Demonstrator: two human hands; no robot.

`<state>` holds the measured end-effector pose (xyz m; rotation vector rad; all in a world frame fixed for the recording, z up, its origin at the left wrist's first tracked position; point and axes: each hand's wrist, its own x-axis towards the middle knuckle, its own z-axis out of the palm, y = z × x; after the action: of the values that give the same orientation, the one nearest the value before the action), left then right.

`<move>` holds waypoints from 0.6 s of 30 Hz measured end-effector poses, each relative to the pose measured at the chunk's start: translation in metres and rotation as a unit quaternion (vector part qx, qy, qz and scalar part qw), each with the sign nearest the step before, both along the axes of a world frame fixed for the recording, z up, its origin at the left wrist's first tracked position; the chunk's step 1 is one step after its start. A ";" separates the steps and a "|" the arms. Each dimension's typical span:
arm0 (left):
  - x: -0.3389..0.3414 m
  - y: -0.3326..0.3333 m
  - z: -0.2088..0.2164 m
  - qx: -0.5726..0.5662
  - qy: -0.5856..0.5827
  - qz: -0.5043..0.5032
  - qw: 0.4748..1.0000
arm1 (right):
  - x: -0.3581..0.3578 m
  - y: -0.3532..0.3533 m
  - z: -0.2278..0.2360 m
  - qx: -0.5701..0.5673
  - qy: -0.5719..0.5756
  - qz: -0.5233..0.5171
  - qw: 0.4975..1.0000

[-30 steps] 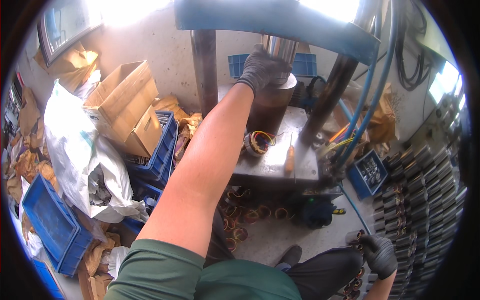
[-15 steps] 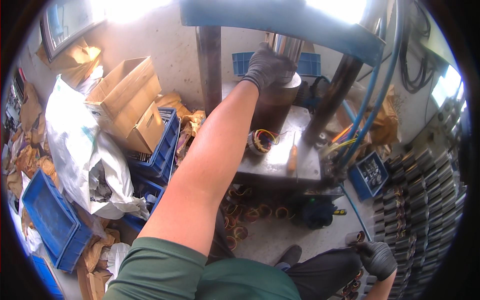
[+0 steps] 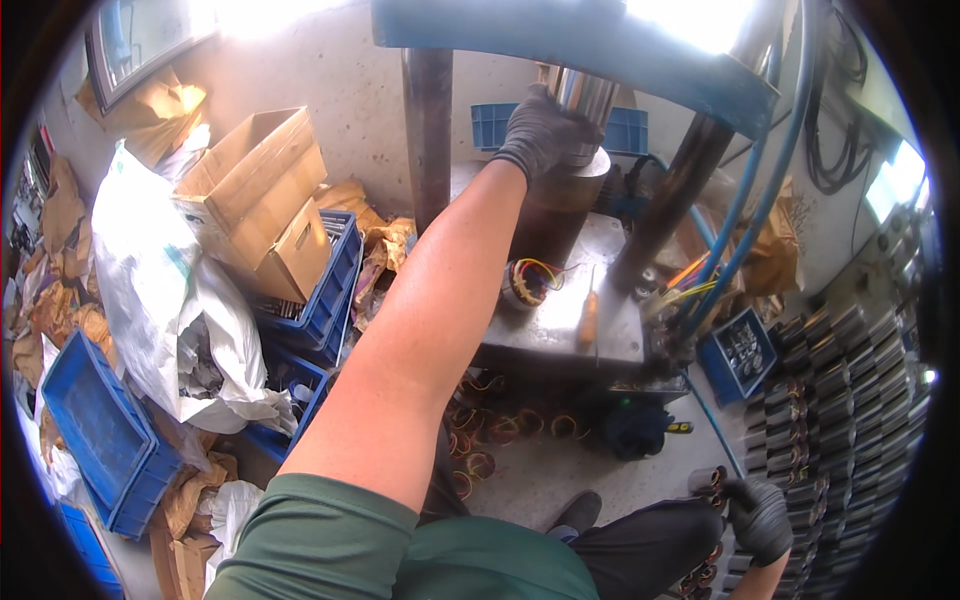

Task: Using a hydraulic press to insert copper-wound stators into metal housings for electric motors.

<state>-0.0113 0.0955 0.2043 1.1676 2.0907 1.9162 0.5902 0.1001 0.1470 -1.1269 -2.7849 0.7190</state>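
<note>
My left hand [image 3: 540, 132], in a dark grey glove, is closed around the side of a shiny metal cylinder [image 3: 584, 97] under the blue press beam [image 3: 570, 45]. Below that cylinder stands a thick dark round block [image 3: 552, 215] with a bright top. My right hand [image 3: 762, 522], gloved too, is low at the right beside my knee. Its fingers are partly spread, close to a metal stator [image 3: 706, 482] with copper windings; whether they touch it is unclear. On the press table, a wound stator [image 3: 524, 283] with coloured wires sits near an orange-handled screwdriver [image 3: 589, 315].
Stacked metal stators [image 3: 840, 400] line the right side. Blue hoses [image 3: 757, 205] and a dark press column [image 3: 675, 200] flank the table. At left are a cardboard box [image 3: 255, 190], a white sack [image 3: 150, 280] and blue crates [image 3: 105, 425]. Wound coils [image 3: 490, 430] lie under the table.
My right hand's fingers have drawn slightly back from the stator and look more spread. The left hand keeps its place on the cylinder. The whole view has shifted a little.
</note>
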 end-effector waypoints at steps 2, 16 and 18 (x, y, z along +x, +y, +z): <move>0.001 -0.001 0.001 0.004 0.003 0.000 1.000 | 0.003 0.002 -0.002 0.033 -0.051 0.076 0.995; 0.014 0.000 0.006 -0.016 0.039 0.022 0.999 | -0.083 0.125 0.068 0.388 0.273 -0.046 0.879; 0.015 0.001 0.007 -0.026 0.058 0.033 0.997 | -0.101 0.148 0.082 0.499 0.199 -0.013 0.844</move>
<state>0.0034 0.0964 0.2113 1.2420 2.2516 1.8500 0.4895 0.2481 0.2290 -0.6624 -2.2061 -0.4613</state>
